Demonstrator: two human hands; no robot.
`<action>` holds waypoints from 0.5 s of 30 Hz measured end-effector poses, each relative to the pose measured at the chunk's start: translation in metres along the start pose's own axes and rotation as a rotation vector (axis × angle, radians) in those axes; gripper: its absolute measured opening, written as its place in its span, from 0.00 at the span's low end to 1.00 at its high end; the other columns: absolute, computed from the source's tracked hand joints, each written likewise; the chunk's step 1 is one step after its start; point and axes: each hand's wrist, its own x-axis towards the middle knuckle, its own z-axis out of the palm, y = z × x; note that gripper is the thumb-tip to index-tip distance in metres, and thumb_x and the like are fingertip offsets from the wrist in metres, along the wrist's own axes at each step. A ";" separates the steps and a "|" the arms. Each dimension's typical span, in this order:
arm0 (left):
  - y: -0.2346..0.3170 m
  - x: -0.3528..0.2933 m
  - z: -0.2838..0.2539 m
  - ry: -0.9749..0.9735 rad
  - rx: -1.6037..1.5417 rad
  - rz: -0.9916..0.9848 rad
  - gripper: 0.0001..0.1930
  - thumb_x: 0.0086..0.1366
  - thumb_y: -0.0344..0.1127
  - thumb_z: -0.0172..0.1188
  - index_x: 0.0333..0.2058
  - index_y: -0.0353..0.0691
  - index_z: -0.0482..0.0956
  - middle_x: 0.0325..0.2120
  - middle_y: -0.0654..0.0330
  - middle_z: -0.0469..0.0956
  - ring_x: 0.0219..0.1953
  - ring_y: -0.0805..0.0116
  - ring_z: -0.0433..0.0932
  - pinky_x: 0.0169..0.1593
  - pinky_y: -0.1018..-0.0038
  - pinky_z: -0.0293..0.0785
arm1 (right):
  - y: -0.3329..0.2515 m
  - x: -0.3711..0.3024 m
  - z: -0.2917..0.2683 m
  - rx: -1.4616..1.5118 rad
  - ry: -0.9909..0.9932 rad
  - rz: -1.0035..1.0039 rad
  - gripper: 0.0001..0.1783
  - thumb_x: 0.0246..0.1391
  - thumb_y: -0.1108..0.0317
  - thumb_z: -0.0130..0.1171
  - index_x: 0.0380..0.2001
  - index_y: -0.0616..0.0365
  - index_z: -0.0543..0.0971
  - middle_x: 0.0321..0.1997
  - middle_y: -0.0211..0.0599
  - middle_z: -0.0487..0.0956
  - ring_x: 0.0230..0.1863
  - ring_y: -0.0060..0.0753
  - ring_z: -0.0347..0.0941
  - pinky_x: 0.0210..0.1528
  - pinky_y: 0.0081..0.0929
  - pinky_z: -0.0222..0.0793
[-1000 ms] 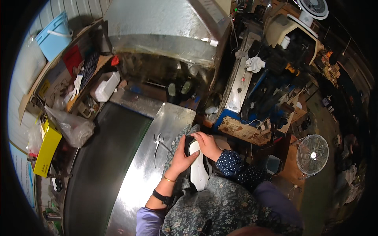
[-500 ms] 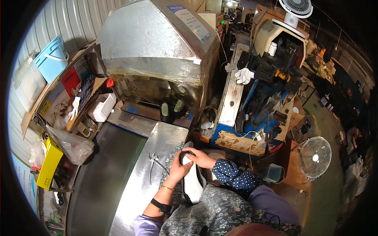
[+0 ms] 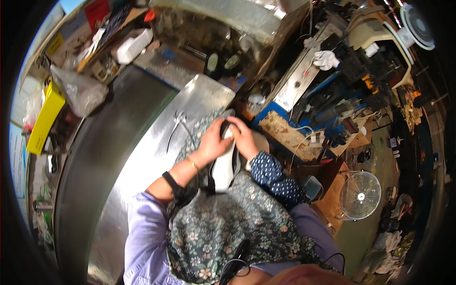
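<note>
One black-and-white shoe [image 3: 222,174] is gripped by left hand [image 3: 212,144] and right hand [image 3: 244,142]; its end bodyward of the grip should be steadied against the apron [image 3: 223,218].

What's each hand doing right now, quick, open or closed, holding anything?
Left hand: closed on the shoe, gripping its far end from the left.
Right hand: closed on the same end, from the right.

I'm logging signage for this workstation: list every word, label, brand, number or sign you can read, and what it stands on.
No text can be read.
Yellow box: any print too small and blurred.
Blue-and-white sheet, far left: too blurred.
Yellow patch, upper left: too blurred.
</note>
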 end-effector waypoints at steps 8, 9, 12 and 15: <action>-0.020 0.042 -0.022 -0.286 -0.586 -0.364 0.30 0.53 0.29 0.69 0.55 0.38 0.71 0.45 0.57 0.79 0.47 0.67 0.77 0.52 0.72 0.73 | 0.014 -0.062 0.000 0.227 0.027 0.421 0.12 0.65 0.70 0.54 0.46 0.67 0.77 0.39 0.27 0.79 0.41 0.17 0.70 0.46 0.21 0.69; -0.021 0.044 -0.027 -0.255 -0.616 -0.438 0.29 0.54 0.28 0.69 0.55 0.38 0.71 0.45 0.58 0.79 0.46 0.68 0.77 0.50 0.73 0.74 | 0.016 -0.062 -0.007 0.095 0.005 0.285 0.09 0.64 0.71 0.55 0.38 0.67 0.79 0.32 0.22 0.78 0.36 0.12 0.67 0.39 0.18 0.67; -0.024 0.032 -0.035 -0.217 -0.942 -0.568 0.28 0.57 0.30 0.70 0.56 0.37 0.70 0.42 0.58 0.79 0.42 0.68 0.78 0.47 0.73 0.76 | 0.023 -0.056 -0.027 0.197 -0.012 0.119 0.10 0.62 0.69 0.60 0.40 0.67 0.80 0.36 0.24 0.81 0.39 0.16 0.73 0.43 0.20 0.71; -0.029 0.002 -0.031 -0.190 -0.956 -0.626 0.29 0.58 0.29 0.70 0.57 0.38 0.69 0.42 0.60 0.78 0.43 0.70 0.77 0.49 0.74 0.74 | 0.027 -0.058 -0.022 0.607 -0.031 0.797 0.20 0.65 0.61 0.56 0.53 0.65 0.76 0.48 0.35 0.80 0.49 0.22 0.73 0.52 0.24 0.70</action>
